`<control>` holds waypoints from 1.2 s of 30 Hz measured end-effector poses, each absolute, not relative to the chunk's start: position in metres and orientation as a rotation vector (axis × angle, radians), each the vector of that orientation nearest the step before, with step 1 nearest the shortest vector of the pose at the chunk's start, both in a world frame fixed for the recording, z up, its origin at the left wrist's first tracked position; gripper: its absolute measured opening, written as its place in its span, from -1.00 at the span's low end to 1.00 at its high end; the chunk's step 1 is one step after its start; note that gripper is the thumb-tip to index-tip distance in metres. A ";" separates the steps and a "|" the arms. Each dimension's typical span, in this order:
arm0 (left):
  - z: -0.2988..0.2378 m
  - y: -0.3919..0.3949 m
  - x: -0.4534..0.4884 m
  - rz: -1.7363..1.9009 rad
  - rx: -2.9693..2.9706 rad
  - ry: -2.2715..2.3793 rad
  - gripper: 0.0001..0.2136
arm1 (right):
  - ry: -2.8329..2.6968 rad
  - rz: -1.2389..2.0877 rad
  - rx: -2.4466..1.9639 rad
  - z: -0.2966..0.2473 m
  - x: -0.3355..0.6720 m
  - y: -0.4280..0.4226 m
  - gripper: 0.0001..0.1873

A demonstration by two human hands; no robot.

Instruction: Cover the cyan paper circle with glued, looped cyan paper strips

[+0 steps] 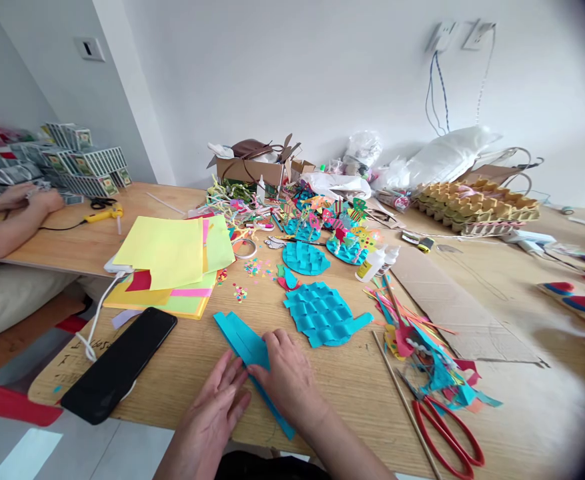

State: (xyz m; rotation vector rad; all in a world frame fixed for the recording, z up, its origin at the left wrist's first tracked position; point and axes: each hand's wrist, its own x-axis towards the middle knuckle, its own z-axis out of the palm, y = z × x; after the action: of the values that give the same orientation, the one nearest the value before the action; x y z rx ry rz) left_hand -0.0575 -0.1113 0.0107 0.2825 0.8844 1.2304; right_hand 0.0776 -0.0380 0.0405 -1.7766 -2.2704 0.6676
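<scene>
A folded strip of blue paper (242,337) lies slantwise on the table near its front edge. My right hand (288,377) presses down on the strip, its thumb and fingers closed over the paper. Along the strip's left side, my left hand (217,400) rests with its fingers stretched out, close to the lower edge of the paper. Just beyond is a blue woven paper piece (322,313) with one strip jutting to the right. Behind that sits a smaller blue woven piece (305,258).
Coloured paper sheets (159,250) and a black phone (122,363) lie at left. Red-handled scissors (447,433), a thin stick (405,407) and paper scraps are at right. Glue bottles (372,263) stand further back. At far left, another person's hands (42,198) handle small items.
</scene>
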 end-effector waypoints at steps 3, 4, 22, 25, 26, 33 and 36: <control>0.008 -0.112 -0.057 1.257 0.290 0.916 -0.49 | -2.348 0.540 -1.837 0.044 0.076 -0.041 -0.65; 0.006 -0.112 -0.057 1.273 0.297 0.939 -0.47 | -2.370 0.536 -1.855 0.044 0.076 -0.041 -0.65; 0.000 -0.114 -0.062 1.224 0.294 0.849 -0.42 | -2.136 1.117 -1.732 0.039 0.084 -0.036 -0.83; 0.005 -0.111 -0.059 1.221 0.282 0.812 -0.40 | -2.066 1.189 -1.690 0.035 0.082 -0.039 -0.78; 0.006 -0.110 -0.058 1.220 0.275 0.811 -0.39 | -2.049 1.205 -1.683 0.034 0.081 -0.039 -0.77; 0.004 -0.107 -0.054 1.210 0.292 0.816 -0.45 | -2.020 1.301 -1.635 0.035 0.078 -0.038 -0.81; 0.007 -0.106 -0.050 1.220 0.301 0.817 -0.49 | -2.096 1.184 -1.582 0.036 0.077 -0.041 -0.83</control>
State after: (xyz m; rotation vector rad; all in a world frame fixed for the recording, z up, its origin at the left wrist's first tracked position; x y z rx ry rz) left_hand -0.0504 -0.1063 0.0068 0.3011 0.8166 1.2202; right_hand 0.0768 -0.0409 0.0363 -1.5823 -2.0958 1.1844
